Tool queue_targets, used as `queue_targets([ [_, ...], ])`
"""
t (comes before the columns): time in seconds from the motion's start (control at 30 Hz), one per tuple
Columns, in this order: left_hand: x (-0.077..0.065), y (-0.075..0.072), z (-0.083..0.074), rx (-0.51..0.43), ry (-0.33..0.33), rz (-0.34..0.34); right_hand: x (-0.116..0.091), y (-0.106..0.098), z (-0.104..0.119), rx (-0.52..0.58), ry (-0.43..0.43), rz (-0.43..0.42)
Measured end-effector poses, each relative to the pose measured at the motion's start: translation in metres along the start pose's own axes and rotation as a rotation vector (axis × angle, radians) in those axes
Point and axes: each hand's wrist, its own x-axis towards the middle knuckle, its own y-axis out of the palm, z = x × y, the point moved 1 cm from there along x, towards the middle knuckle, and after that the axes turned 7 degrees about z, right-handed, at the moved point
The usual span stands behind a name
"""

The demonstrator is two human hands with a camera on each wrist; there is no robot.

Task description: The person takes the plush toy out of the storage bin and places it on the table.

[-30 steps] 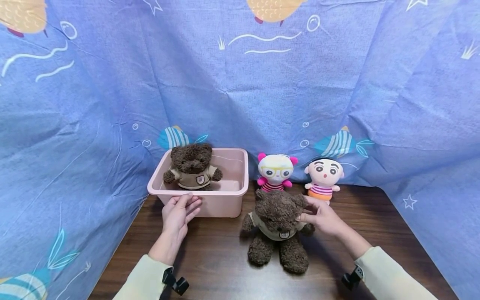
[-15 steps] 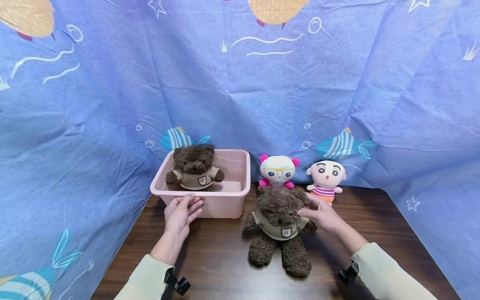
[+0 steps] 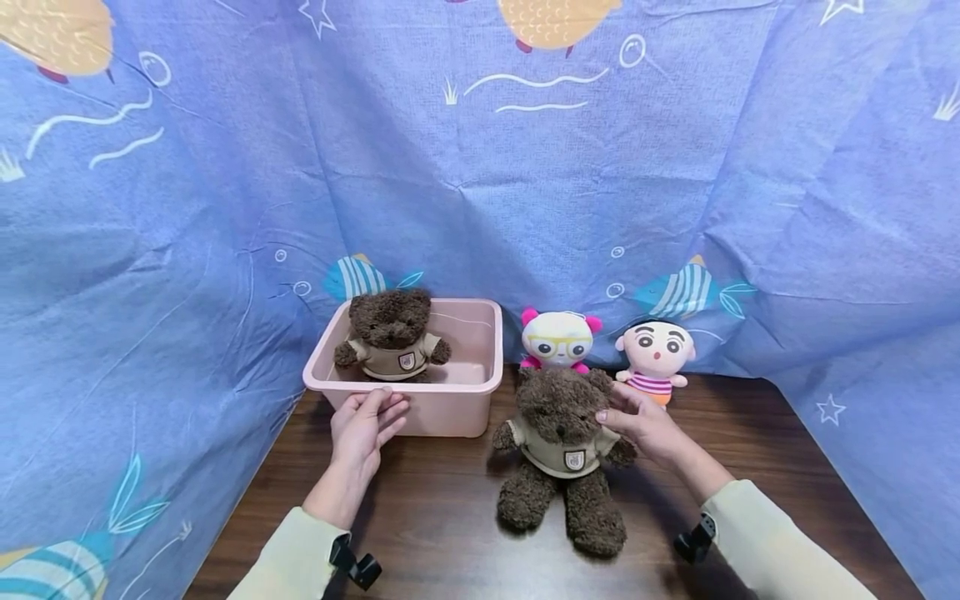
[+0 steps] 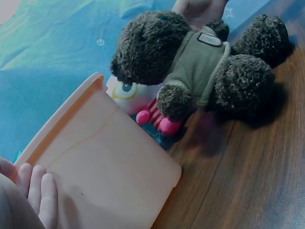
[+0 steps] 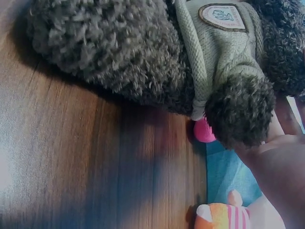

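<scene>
Right hand grips bear, fingertips hidden | left hand pinches bin rim | panda part-hidden

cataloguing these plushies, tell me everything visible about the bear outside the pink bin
The teddy bear looks like curly dark-brown plush, with rounded ears and a short-sleeved, knit-looking khaki top bearing a shield-shaped badge. Roughly upright, it faces the head camera, legs spread forward, on or just above the wooden table. The right grip holds the side of its head.
</scene>
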Motion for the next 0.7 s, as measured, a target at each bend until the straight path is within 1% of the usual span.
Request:
queue_targets([
  [0.13, -0.0004, 0.0004, -0.0002, 0.002, -0.002, -0.002, 0.0001, -0.0019, -0.0006, -0.003, 0.006, -0.032],
  [0.2, -0.0005, 0.0004, -0.0001, 0.004, -0.001, -0.003, 0.0004, -0.0031, -0.0013, -0.024, 0.013, -0.062],
  [0.3, -0.0004, 0.0003, 0.0003, 0.004, 0.0, -0.005, 0.0003, -0.0044, -0.0018, -0.048, 0.034, -0.1],
  [0.37, 0.0001, 0.0002, 0.0006, 0.006, -0.001, -0.007, 0.0001, -0.0043, -0.0015, -0.049, 0.057, -0.129],
  [0.47, -0.0001, 0.0005, 0.0004, 0.005, -0.002, -0.007, -0.0008, -0.0041, -0.0003, -0.037, 0.077, -0.145],
  [0.53, -0.0004, 0.0007, 0.0002, 0.004, -0.002, -0.006, -0.0006, -0.0042, 0.0003, -0.029, 0.069, -0.149],
  [0.63, -0.0004, 0.0004, 0.0004, 0.002, 0.002, -0.004, 0.0011, -0.0067, 0.0012, -0.022, 0.018, -0.123],
  [0.7, 0.0001, 0.0001, 0.0009, 0.005, 0.005, -0.007, 0.0031, -0.0093, 0.0019, -0.041, -0.02, -0.111],
])
